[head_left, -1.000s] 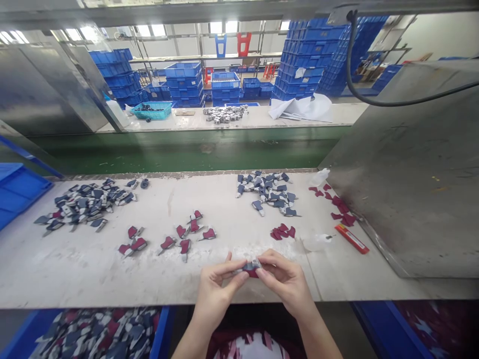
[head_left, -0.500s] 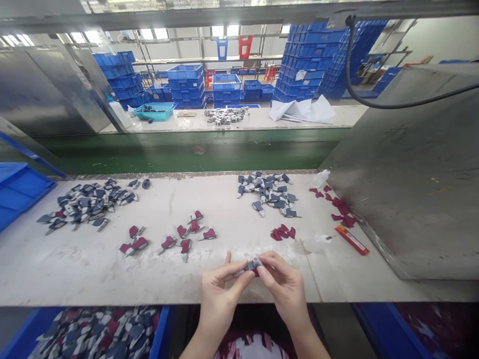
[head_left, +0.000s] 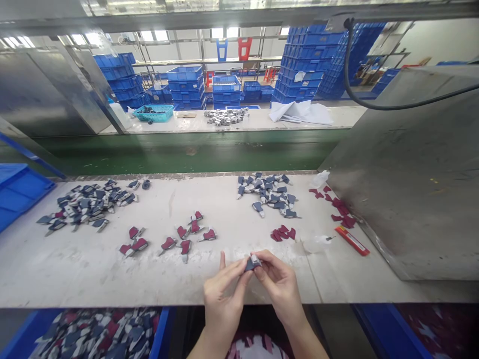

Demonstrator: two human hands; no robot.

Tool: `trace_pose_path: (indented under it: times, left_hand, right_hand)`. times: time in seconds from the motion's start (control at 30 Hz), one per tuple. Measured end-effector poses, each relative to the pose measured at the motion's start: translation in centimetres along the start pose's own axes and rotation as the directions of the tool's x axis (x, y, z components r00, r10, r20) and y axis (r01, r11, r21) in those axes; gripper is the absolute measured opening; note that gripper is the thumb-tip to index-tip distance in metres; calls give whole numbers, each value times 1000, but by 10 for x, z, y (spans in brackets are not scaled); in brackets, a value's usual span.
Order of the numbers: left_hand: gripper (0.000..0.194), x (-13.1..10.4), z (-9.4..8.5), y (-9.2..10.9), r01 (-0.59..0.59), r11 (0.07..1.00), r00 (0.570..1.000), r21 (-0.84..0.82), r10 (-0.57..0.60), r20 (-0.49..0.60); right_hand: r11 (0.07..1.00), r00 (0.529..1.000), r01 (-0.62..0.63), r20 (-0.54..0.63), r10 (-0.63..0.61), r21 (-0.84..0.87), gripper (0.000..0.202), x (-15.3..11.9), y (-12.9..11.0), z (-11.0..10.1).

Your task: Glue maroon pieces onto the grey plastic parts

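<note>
Between both hands, just over the front of the table, is a small grey-blue plastic part [head_left: 253, 263] with a light grey block on it. My left hand [head_left: 226, 288] pinches its left side with thumb and forefinger. My right hand [head_left: 280, 284] grips its right side the same way; the fingertips hide much of it. Beyond my hands lies a little heap of dark red flat pieces [head_left: 283, 233]. To the left are several grey parts with dark red faces [head_left: 185, 245]. A pile of grey-blue parts [head_left: 267, 192] sits farther back.
A larger pile of grey-blue parts [head_left: 88, 202] covers the table's left. At right lie more red pieces [head_left: 340, 207] and a red-orange packet [head_left: 352, 241] beside a metal panel [head_left: 422, 174]. A blue bin [head_left: 164, 324] full of parts stands below the front edge. A green belt [head_left: 209, 152] runs behind.
The part has been turned in my fingers: its red side showed below before, and now the grey-blue side and light block face up. Both hands have shifted slightly.
</note>
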State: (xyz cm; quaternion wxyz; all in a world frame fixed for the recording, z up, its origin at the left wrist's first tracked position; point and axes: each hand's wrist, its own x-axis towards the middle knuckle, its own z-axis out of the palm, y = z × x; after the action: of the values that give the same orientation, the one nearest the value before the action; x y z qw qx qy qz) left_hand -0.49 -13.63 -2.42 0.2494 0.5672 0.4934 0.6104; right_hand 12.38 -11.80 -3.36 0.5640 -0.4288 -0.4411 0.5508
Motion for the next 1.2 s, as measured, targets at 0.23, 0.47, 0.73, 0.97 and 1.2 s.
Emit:
trace_pose_path:
  times: [0.23,0.47,0.73,0.97,1.2]
  left_hand:
    - [37,12,-14,-6,0,1000,983,25,-5,184]
    - [19,20,-18,8,338,941,919,31,-337,205]
    - [21,21,-19,13,428,903,855,42,-420,304]
    - [22,23,-14,12,531,847,807,-10,-502,311]
    - [24,24,-14,8,563,825,796,-56,-522,308]
  right_hand:
    - [995,999,-46,3,46,-84,32,7,7,-2]
    - [544,794,554,205,-572,-630,32,11,-5,-19]
    - [281,624,724,424,-656,-630,17,16,-19,-16]
    - [250,614,667,328,-718,-702,26,11,-7,-17]
    - [401,655,663,231,-719,-632,19,12,0,-18]
